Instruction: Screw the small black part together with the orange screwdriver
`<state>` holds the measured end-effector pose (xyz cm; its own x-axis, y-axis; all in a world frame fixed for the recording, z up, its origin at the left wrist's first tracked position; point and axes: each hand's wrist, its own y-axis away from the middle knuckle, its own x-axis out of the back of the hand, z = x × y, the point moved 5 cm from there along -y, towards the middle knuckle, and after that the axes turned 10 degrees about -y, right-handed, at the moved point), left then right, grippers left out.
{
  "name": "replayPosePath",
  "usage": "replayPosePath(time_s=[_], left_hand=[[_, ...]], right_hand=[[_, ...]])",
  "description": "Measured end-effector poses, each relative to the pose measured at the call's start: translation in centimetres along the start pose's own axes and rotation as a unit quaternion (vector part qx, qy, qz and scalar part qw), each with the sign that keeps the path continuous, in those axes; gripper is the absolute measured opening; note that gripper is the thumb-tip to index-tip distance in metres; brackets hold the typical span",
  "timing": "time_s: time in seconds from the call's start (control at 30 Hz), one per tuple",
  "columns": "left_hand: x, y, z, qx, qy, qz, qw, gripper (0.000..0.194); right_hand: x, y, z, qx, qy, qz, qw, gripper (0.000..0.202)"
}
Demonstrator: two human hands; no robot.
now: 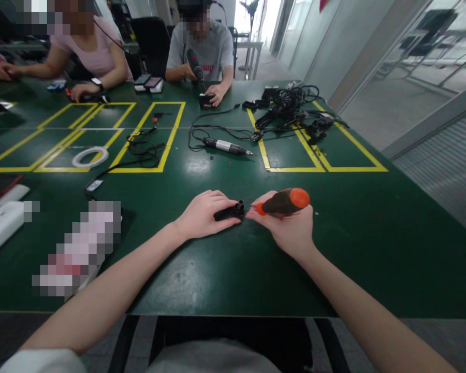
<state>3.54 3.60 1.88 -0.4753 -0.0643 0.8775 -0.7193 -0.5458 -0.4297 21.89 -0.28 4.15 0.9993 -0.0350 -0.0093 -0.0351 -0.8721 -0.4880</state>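
My left hand (204, 215) is closed around a small black device (229, 212) with a short round stub standing up at its right end, low over the green table (202, 280). To its right, my right hand (289, 228) grips a screwdriver (281, 202) with an orange and dark handle. The handle leans up and to the right. Thumb and fingers of the right hand pinch near the front of the screwdriver, close to the device's right end. I cannot make out the tip or whether it touches the device.
Beyond my hands lies an electric screwdriver (227, 147) with its cord. A heap of black cables (283, 109) is at the back right, a white ring (90, 157) at the left. A white power strip (3, 225) lies at the left edge. Across the table a person (212, 46) holds a drill.
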Motion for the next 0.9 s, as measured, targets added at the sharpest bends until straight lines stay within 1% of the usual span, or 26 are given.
replayPosePath(time_s=[0.2,0.33,0.37,0.43,0.53,0.57,0.63,0.7,0.8,0.9], left_hand=[[-0.1,-0.1,0.1,0.001,0.020,0.011,1.000,0.032],[-0.2,-0.2,0.1,0.000,0.020,0.004,1.000,0.030],[-0.2,-0.2,0.1,-0.001,0.020,0.003,1.000,0.030],[-0.2,-0.3,0.1,-0.002,0.020,0.001,1.000,0.029],[-0.2,-0.2,0.0,-0.002,0.025,0.003,1.000,0.029],[-0.2,-0.2,0.0,0.000,0.028,0.005,1.000,0.029],[-0.2,-0.2,0.0,0.003,0.039,0.007,0.999,0.028],[-0.2,-0.1,-0.1,0.010,0.047,0.007,0.999,0.028],[-0.3,-0.1,-0.2,0.018,0.052,0.002,0.999,0.028],[-0.3,-0.1,-0.3,0.022,0.057,-0.001,0.998,0.028]], right_hand=[[0.7,-0.2,0.1,0.012,0.014,0.030,0.999,0.021],[0.9,-0.3,0.1,0.000,0.014,0.048,0.999,0.022],[0.9,-0.3,0.2,-0.007,0.007,0.045,0.999,0.020],[0.4,-0.2,0.2,-0.023,-0.025,0.014,0.999,0.016],[-0.8,-0.1,0.2,-0.050,-0.099,-0.058,0.992,0.022],[-1.0,-0.1,0.2,-0.057,-0.121,-0.069,0.989,0.024],[-1.3,0.0,0.3,-0.069,-0.154,-0.066,0.983,0.025],[-1.3,0.0,0.3,-0.080,-0.166,-0.049,0.982,0.027],[-1.3,0.1,0.3,-0.092,-0.148,-0.043,0.984,0.026],[-1.0,-0.1,0.2,-0.084,-0.129,-0.037,0.987,0.021]])
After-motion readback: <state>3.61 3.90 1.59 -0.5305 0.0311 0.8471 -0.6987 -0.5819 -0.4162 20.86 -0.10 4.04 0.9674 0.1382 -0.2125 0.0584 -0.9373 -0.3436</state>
